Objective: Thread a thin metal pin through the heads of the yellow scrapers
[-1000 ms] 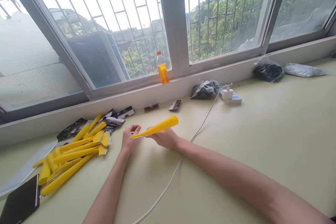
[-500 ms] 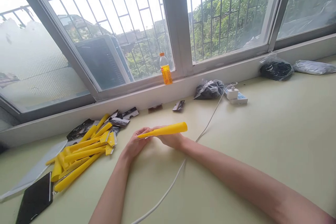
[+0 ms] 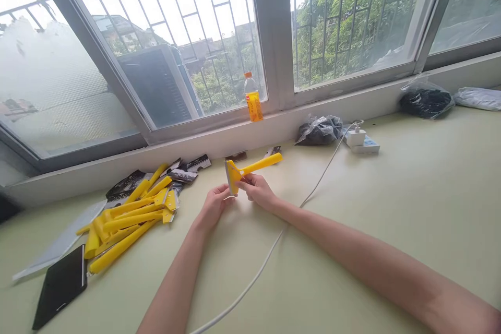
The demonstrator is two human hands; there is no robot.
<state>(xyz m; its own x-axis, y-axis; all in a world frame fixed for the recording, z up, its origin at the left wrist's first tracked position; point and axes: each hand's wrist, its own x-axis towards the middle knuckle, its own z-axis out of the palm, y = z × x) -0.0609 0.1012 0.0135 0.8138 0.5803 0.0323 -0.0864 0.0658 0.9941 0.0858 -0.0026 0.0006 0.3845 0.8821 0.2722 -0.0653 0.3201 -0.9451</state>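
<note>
A yellow scraper (image 3: 260,164) is held up over the table, its wide head to the left and its handle pointing right and slightly up. My right hand (image 3: 256,188) grips the scraper near the base of its head. My left hand (image 3: 217,202) pinches the lower end of the head, where a grey blade edge shows; some of its fingertips are hidden. Left of my hands lies a pile of similar yellow scrapers (image 3: 135,219).
Printed packets (image 3: 199,163) lie behind the pile. A black tablet (image 3: 61,284) rests at the left. A white cable (image 3: 270,253) crosses under my right arm to a charger (image 3: 356,138). Bagged dark items (image 3: 319,131) sit near the sill, where a bottle (image 3: 254,106) stands.
The scraper has turned so its head now faces me and its handle rises to the right. My right hand has shifted its hold towards the head. The view has moved slightly.
</note>
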